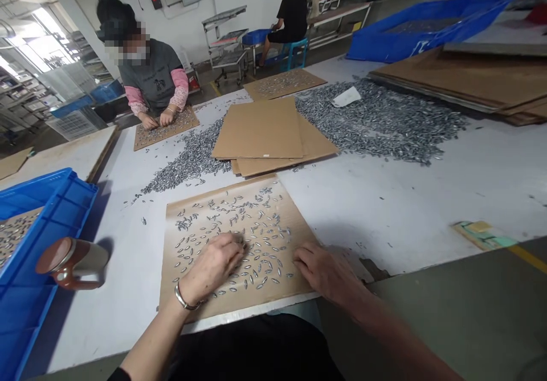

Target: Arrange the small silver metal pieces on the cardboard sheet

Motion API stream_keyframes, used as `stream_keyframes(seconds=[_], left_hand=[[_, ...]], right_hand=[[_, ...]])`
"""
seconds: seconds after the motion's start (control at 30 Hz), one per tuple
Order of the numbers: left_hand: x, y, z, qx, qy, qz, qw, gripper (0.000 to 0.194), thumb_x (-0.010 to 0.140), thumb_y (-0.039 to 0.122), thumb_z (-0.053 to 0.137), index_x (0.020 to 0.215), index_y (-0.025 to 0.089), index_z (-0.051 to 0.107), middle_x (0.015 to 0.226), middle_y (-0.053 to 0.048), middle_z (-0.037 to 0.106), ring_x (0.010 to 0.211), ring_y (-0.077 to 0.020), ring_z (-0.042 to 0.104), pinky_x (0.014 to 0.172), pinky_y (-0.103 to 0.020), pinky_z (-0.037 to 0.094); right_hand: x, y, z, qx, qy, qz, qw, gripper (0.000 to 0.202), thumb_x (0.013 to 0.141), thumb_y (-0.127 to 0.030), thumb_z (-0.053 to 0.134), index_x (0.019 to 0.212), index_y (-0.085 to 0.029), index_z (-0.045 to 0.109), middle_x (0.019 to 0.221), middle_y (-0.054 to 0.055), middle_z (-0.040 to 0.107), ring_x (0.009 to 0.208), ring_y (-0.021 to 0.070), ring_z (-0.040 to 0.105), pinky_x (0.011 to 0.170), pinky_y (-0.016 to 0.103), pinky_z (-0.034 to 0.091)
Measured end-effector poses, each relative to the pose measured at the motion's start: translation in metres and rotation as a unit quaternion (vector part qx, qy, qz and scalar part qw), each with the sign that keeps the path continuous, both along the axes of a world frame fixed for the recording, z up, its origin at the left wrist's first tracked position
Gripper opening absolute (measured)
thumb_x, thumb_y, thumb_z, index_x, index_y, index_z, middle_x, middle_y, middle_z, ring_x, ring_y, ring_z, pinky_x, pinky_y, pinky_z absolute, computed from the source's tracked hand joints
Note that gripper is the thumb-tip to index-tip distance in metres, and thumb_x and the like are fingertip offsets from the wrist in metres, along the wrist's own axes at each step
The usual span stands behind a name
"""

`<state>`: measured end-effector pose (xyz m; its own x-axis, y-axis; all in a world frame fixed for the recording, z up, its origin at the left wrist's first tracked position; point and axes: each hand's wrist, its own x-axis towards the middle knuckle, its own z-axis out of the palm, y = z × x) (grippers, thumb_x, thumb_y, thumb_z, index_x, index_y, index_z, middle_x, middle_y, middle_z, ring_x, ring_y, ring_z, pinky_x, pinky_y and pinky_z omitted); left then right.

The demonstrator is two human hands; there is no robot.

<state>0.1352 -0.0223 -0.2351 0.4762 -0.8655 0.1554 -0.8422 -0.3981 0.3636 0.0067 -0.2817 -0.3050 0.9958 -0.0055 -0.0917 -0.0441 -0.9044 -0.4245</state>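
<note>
A brown cardboard sheet [200, 307] lies in front of me, with many small silvery, spindle-shaped metal pieces [265, 240] spread over it. My left hand [217, 261], a metal bangle at its wrist, is over the middle of the sheet. Its fingers are curled together among the pieces; what the fingertips hold, if anything, is blurred. At the sheet's right edge rests my right hand [318, 264], fingers bent and drawn together. Whatever may be between those fingers is hidden. Some pieces sit bunched at the sheet's upper left, while others lie singly.
Beyond the sheet are stacked cardboard sheets [260, 127] and a large heap of metal pieces [384, 119]. To the left stand a brown lidded mug [79, 261] and a blue crate [64, 210]. Across the table, a co-worker [154, 79] handles pieces on another sheet.
</note>
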Motion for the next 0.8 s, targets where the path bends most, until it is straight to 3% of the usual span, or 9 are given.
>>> stream_keyframes(seconds=[0.27, 0.4, 0.53, 0.8], left_hand=[[-0.025, 0.007, -0.015, 0.010, -0.037, 0.040, 0.998, 0.028, 0.107, 0.026, 0.047, 0.095, 0.015, 0.070, 0.089, -0.006, 0.065, 0.082, -0.0168, 0.064, 0.079, -0.034, 0.062], [-0.030, 0.011, -0.018, 0.001, -0.023, 0.045, 0.999, 0.024, 0.106, 0.025, 0.049, 0.102, 0.015, 0.070, 0.096, -0.008, 0.067, 0.091, -0.0181, 0.067, 0.084, -0.035, 0.063], [-0.030, 0.017, -0.018, -0.034, -0.033, 0.068, 0.997, 0.022, 0.106, 0.023, 0.050, 0.094, 0.015, 0.067, 0.089, -0.006, 0.064, 0.081, -0.0167, 0.064, 0.078, -0.034, 0.062], [-0.038, 0.019, -0.030, -0.037, 0.001, 0.061, 0.997, 0.021, 0.106, 0.024, 0.049, 0.102, 0.017, 0.069, 0.094, -0.007, 0.066, 0.090, -0.0198, 0.066, 0.083, -0.039, 0.063]], right_hand=[[0.013, 0.025, -0.011, 0.005, -0.018, -0.020, 1.000, 0.028, 0.105, -0.022, 0.044, 0.091, -0.021, 0.069, 0.096, 0.005, 0.070, 0.088, 0.0193, 0.069, 0.075, 0.029, 0.047], [0.012, 0.010, -0.003, 0.034, 0.007, -0.039, 0.999, 0.026, 0.105, -0.023, 0.047, 0.101, -0.023, 0.073, 0.107, 0.004, 0.072, 0.095, 0.0207, 0.070, 0.075, 0.029, 0.048], [0.010, -0.008, 0.008, -0.002, 0.037, -0.117, 0.992, 0.024, 0.106, -0.030, 0.049, 0.102, -0.024, 0.072, 0.108, 0.005, 0.072, 0.094, 0.0238, 0.070, 0.074, 0.033, 0.046], [0.016, 0.003, 0.007, -0.036, 0.088, -0.114, 0.989, 0.022, 0.106, -0.022, 0.044, 0.095, -0.020, 0.063, 0.105, 0.006, 0.071, 0.096, 0.0245, 0.069, 0.071, 0.032, 0.038]])
